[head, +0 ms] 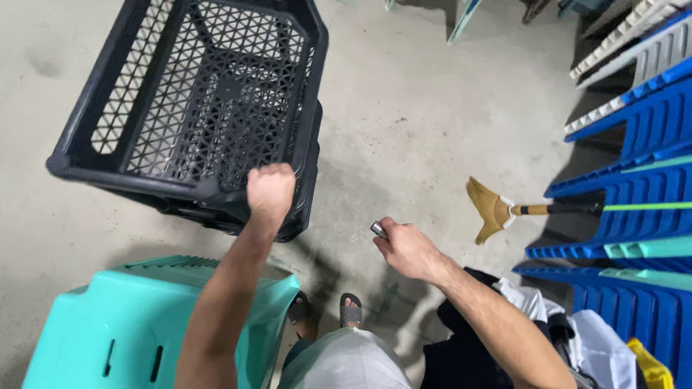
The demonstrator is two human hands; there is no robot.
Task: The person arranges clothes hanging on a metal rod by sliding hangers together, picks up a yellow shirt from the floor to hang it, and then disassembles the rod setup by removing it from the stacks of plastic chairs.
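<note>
Inventory as I see it from the head camera, nearest first.

1. Feet in dark sandals (pixel 351 311), at the bottom centre on the concrete floor (pixel 418 115), below grey shorts.
2. Turquoise plastic stool or bin (pixel 115 324), lower left, just beside the legs; my left forearm crosses above it.
3. Pile of dark and white cloth (pixel 533 302), lower right, under my right forearm, with a yellow piece at its far right edge.
4. Right hand (pixel 407 248), fingers curled shut around a small metallic object (pixel 378 230); only its silver tip shows past the thumb, so I cannot tell what kind of thing it is.
5. Left hand (pixel 270 191), closed in a fist on the near rim of item 6, fully clenched.
6. Black plastic lattice crate (pixel 209 101), upper left, tilted with its open side towards the camera and held off the floor by that 1 hand; its shadow lies on the concrete beneath.
7. Broom (pixel 494 209), straw-coloured head on the floor to the right of centre, its handle running right, green further along, into item 8.
8. Blue plastic crates (pixel 641 187), stacked along the right edge, some with turquoise rims.
9. White and grey crates (pixel 649 36), upper right corner, beyond the blue stack.
</note>
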